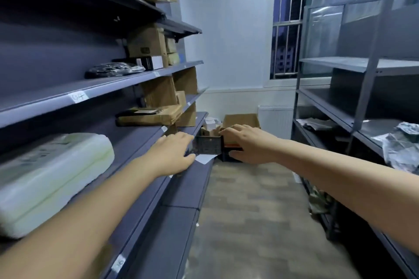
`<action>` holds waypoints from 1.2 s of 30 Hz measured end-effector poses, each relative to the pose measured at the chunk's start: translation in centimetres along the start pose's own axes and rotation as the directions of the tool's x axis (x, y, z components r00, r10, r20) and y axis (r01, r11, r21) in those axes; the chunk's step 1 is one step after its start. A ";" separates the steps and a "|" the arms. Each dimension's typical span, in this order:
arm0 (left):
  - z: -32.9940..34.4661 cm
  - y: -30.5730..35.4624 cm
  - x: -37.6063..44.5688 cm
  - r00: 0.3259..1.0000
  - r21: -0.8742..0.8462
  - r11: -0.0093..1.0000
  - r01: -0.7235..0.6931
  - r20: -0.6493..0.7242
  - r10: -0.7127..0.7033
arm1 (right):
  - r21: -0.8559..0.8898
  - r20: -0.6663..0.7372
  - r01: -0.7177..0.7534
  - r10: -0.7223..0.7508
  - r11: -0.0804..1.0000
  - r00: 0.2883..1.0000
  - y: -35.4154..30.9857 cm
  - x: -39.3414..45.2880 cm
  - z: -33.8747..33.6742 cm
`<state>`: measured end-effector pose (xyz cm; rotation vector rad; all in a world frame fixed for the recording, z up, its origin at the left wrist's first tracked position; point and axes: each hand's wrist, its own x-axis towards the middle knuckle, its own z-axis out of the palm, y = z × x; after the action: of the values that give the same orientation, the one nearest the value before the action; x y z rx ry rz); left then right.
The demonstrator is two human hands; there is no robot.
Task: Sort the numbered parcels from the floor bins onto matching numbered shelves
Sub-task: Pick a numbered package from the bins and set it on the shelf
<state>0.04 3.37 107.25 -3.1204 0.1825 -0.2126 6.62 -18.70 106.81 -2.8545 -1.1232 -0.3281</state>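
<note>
Both arms reach forward down the aisle, and between the two hands sits a small dark box-shaped parcel [208, 145] with a white paper slip [205, 158] showing under its lower edge. The left hand [173, 153] has its grip on the parcel's left side, fingers over the top corner and thumb low by the slip, at the front edge of a grey shelf [192, 179]. The right hand [246, 144] meets the parcel's right side, fingers curled over the top and thumb beneath; its grip appears to close on the parcel, though motion blur hides the exact contact, and something orange-red [233, 144] shows just under its fingers. Beyond both hands, on the floor at the far wall, stands an open cardboard box [241, 120], with white packets [209, 122] just left of it. Left of the left hand, on the shelf above, lies a flat brown parcel [149, 115]; nearer the camera on that same shelf rests a large pale wrapped package [52, 179]. Higher still, a dark bagged parcel [114, 70] lies on a shelf bearing a handwritten label [78, 96]. Right of the right hand, a grey rack [362, 88] carries crumpled plastic bags [401, 142].
</note>
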 end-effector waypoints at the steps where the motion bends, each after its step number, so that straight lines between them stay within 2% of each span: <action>1: 0.8 -0.3 2.1 1.000 -0.009 1.000 -0.028 0.014 0.028 | 0.003 0.018 -0.018 0.018 1.000 1.000 1.2 1.1 0.8; 7: 6.0 -1.8 15.6 0.971 0.008 0.981 -0.194 0.142 0.191 | -0.037 0.088 -0.156 0.159 0.987 0.983 8.5 7.0 5.7; 12: 10.0 -1.8 24.1 0.947 0.064 0.953 -0.297 0.150 0.285 | -0.121 0.136 -0.173 0.189 0.977 0.972 14.0 10.8 10.3; 16: 12.3 -1.7 32.0 0.932 0.089 0.929 -0.359 0.094 0.351 | -0.156 0.133 -0.151 0.173 0.976 0.976 19.9 15.7 13.2; 21: 15.7 -2.1 43.6 0.939 0.121 0.932 -0.341 0.099 0.330 | -0.164 0.135 -0.134 0.157 0.977 0.978 29.2 23.0 16.0; 27: 18.5 -2.5 56.9 0.963 0.069 0.965 -0.254 0.109 0.246 | -0.145 0.174 -0.092 0.117 0.985 0.978 40.8 32.4 18.3; 36: 24.9 -4.3 75.2 0.957 0.007 0.971 -0.240 0.168 0.236 | -0.076 0.231 -0.081 0.096 0.994 0.968 54.5 45.3 25.4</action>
<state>77.91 -1.10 92.77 -3.0308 0.5428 0.0485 80.39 -25.18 93.21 -3.0539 -1.0300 -0.0222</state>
